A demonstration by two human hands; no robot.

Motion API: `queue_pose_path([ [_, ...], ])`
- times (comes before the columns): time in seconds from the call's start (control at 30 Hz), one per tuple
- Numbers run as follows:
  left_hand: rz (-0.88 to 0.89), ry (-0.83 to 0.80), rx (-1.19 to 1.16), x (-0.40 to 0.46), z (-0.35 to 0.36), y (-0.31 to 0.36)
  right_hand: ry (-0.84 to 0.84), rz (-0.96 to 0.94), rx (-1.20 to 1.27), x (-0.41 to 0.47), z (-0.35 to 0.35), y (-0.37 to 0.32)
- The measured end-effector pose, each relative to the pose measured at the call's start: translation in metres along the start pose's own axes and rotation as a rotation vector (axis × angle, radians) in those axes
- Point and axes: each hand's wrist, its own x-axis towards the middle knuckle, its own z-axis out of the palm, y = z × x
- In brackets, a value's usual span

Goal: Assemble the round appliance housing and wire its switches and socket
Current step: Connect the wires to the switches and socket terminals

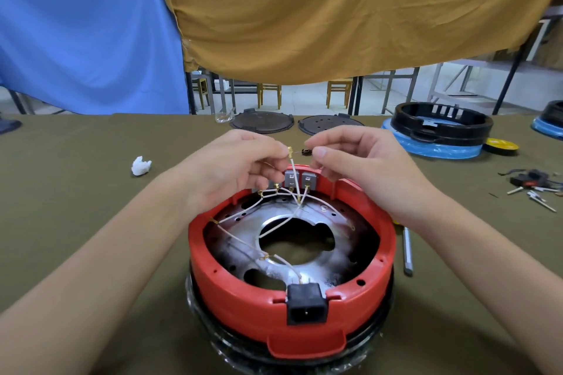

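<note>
The round red plastic housing (292, 292) sits on the olive-clothed bench (91, 179). Left hand (240, 167) pinches a thin white brass-tipped wire (292, 166) above two grey switches (300, 181); right hand (359, 161) curls beside it (grip unclear).

Olive-clothed table (76, 192) bears red housing (304, 323) (wires inside), crumpled tissue (140, 165).

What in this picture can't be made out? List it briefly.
- Head view: whether the right hand pinches anything; its curled fingers hide the tips.
- Where the raised white wire ends below; other wires cross it.
- Switch fronts face away on the red housing.
- Small parts at right: too small to identify.
- Black base under the housing: cut off by the bottom edge.
</note>
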Motion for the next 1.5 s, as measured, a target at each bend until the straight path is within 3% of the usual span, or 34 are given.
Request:
queue_pose_path([
  [0.2,-0.095,-0.113,-0.047,-0.001,0.001,0.001,-0.039,-0.115,-0.318,0.005,0.01,-0.007],
  [0.6,-0.186,-0.106,-0.067,-0.005,0.01,0.005,0.054,-0.194,-0.559,0.001,0.013,0.0],
  [0.77,-0.115,0.049,0.214,-0.005,0.013,0.001,0.075,-0.109,-0.601,0.008,0.006,0.003],
  [0.93,0.095,0.188,0.855,-0.005,0.014,-0.004,-0.136,0.174,-0.673,0.008,-0.002,0.006],
  [1.07,0.171,0.182,1.047,-0.005,0.014,-0.002,-0.047,0.224,-0.719,0.005,0.001,0.005],
  [1.17,0.189,0.136,1.008,-0.005,0.013,-0.003,-0.017,0.238,-0.706,0.001,0.003,0.006],
  [1.23,0.195,0.118,0.864,-0.003,0.013,-0.004,0.009,0.226,-0.719,0.0,0.004,0.005],
  [1.37,0.136,0.093,0.585,-0.002,0.013,-0.004,0.095,-0.021,-0.689,-0.001,0.009,0.001],
  [1.5,0.027,0.033,0.412,-0.003,0.012,-0.004,0.026,-0.156,-0.575,-0.004,0.01,-0.006],
])
